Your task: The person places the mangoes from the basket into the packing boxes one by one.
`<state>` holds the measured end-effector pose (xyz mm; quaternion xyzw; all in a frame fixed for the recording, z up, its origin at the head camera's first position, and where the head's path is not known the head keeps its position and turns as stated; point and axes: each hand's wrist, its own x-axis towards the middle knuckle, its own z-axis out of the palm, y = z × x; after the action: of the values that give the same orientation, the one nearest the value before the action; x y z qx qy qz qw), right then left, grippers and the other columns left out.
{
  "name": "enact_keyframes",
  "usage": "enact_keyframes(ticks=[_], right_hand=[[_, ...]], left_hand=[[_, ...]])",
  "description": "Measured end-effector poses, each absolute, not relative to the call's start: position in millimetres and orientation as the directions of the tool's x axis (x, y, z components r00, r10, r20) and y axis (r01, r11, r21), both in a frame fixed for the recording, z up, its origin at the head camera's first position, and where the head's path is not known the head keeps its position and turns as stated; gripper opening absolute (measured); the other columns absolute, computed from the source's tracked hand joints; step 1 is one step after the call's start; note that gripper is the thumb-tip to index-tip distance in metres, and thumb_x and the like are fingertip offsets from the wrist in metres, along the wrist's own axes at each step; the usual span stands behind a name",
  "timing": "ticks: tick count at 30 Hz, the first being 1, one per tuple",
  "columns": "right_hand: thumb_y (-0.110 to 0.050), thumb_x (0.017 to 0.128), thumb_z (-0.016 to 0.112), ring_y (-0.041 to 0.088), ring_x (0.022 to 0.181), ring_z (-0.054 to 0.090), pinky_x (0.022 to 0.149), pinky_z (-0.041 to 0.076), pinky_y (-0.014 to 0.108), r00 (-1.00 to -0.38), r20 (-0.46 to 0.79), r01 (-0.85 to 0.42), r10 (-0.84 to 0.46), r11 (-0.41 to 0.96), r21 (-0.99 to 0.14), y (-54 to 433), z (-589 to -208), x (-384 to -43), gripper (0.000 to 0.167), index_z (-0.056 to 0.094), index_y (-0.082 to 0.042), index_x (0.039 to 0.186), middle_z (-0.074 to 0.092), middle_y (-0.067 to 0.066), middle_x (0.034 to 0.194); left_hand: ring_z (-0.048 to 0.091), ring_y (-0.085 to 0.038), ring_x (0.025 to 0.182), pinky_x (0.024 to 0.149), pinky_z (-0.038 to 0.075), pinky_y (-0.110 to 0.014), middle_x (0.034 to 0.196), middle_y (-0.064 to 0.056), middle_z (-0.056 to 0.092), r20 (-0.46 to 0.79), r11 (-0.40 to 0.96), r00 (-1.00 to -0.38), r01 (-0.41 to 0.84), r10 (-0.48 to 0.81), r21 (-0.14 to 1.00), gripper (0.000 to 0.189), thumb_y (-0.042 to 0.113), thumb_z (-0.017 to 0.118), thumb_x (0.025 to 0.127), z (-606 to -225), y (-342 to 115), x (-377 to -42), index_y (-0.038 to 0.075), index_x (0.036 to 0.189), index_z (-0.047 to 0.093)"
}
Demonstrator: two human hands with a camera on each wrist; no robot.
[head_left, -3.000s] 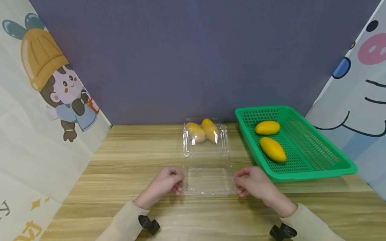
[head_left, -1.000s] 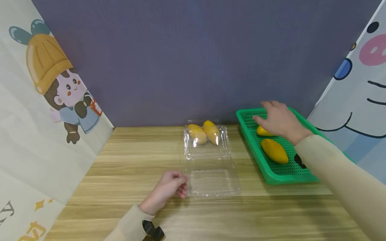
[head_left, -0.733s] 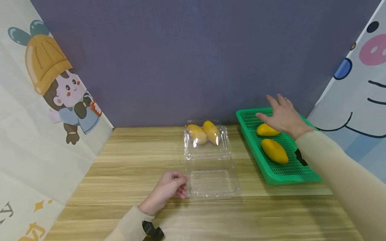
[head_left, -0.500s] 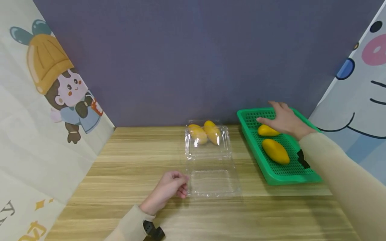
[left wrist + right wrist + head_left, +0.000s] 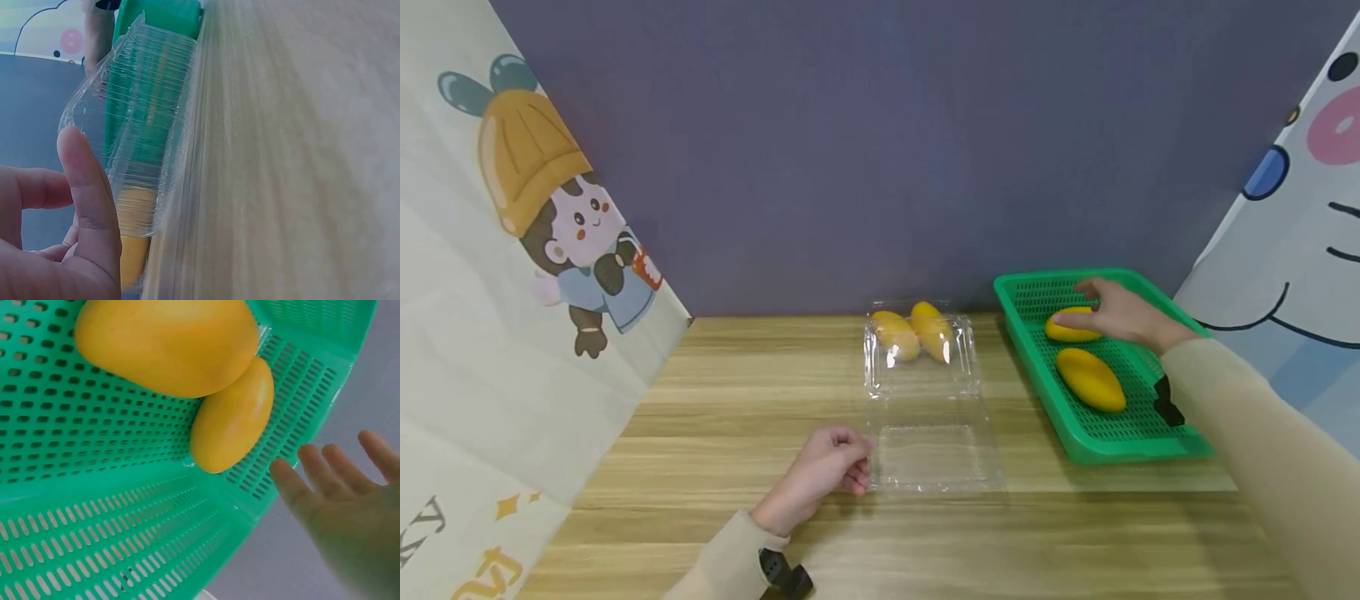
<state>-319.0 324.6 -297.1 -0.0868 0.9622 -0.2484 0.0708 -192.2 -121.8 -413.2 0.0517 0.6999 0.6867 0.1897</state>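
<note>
A clear plastic clamshell container [image 5: 925, 396] lies opened out on the table, two yellow mangoes [image 5: 895, 335] in its far half. My left hand [image 5: 823, 467] pinches the left edge of its near half, the thumb [image 5: 87, 187] right at the plastic rim in the left wrist view. Over the green basket [image 5: 1078, 442] my right hand [image 5: 1123, 317] hangs with fingers spread, thumb close to the far mango [image 5: 1071, 335] and partly covering it. A second mango [image 5: 1092, 381] lies nearer in the basket. The right wrist view shows both mangoes [image 5: 234, 419] and the hand's loose fingers.
The basket stands to the right of the container on a wood-grain table [image 5: 737, 375]. Behind rises a dark grey-blue wall panel [image 5: 850, 150]. Printed cartoon sheets flank both sides, a child figure [image 5: 587, 242] on the left one.
My right hand has left the container's right edge and moved over the basket; in the last half second it has come down onto the far mango. The left hand keeps its hold.
</note>
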Motion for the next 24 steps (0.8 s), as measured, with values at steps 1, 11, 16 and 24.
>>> enact_keyframes(ticks=[1, 11, 16, 24], right_hand=[[-0.064, 0.094, 0.059, 0.056, 0.131, 0.037, 0.097, 0.042, 0.070, -0.974, -0.102, -0.130, -0.204, 0.864, -0.486, 325.3, -298.2, -318.5, 0.101, 0.022, 0.009, 0.154, 0.028, 0.039, 0.151], [-0.062, 0.095, 0.059, 0.057, 0.129, 0.040, 0.097, 0.043, 0.070, -0.952, -0.199, -0.118, -0.234, 0.876, -0.467, 335.5, -307.1, -312.2, 0.095, 0.029, 0.010, 0.150, 0.035, 0.041, 0.145], [-0.061, 0.095, 0.061, 0.057, 0.128, 0.041, 0.095, 0.045, 0.068, -0.943, -0.229, -0.103, -0.241, 0.867, -0.488, 341.4, -311.6, -310.7, 0.096, 0.029, 0.011, 0.150, 0.037, 0.042, 0.145], [-0.053, 0.097, 0.063, 0.060, 0.134, 0.034, 0.097, 0.052, 0.061, -0.885, -0.373, -0.024, -0.279, 0.827, -0.562, 346.1, -318.4, -308.1, 0.099, 0.017, 0.015, 0.152, 0.020, 0.044, 0.153]], left_hand=[[0.060, -0.012, 0.060, 0.056, 0.057, -0.021, 0.075, -0.006, 0.061, -0.195, 0.052, -0.923, -0.188, 0.332, 0.981, 0.023, 0.007, 0.058, 0.100, -413.3, -121.7, -192.2, -0.016, 0.106, 0.057], [0.060, -0.012, 0.059, 0.056, 0.057, -0.022, 0.074, -0.006, 0.061, -0.189, 0.061, -0.923, -0.180, 0.335, 0.982, 0.023, 0.008, 0.059, 0.100, -412.9, -121.6, -192.0, -0.015, 0.103, 0.058], [0.060, -0.012, 0.059, 0.055, 0.057, -0.022, 0.073, -0.006, 0.061, -0.188, 0.050, -0.921, -0.182, 0.342, 0.982, 0.020, 0.007, 0.059, 0.100, -413.0, -121.7, -191.9, -0.013, 0.097, 0.058], [0.060, -0.012, 0.058, 0.055, 0.057, -0.022, 0.073, -0.006, 0.061, -0.183, 0.047, -0.921, -0.177, 0.343, 0.983, 0.018, 0.006, 0.059, 0.100, -413.3, -121.9, -191.7, -0.011, 0.095, 0.058]])
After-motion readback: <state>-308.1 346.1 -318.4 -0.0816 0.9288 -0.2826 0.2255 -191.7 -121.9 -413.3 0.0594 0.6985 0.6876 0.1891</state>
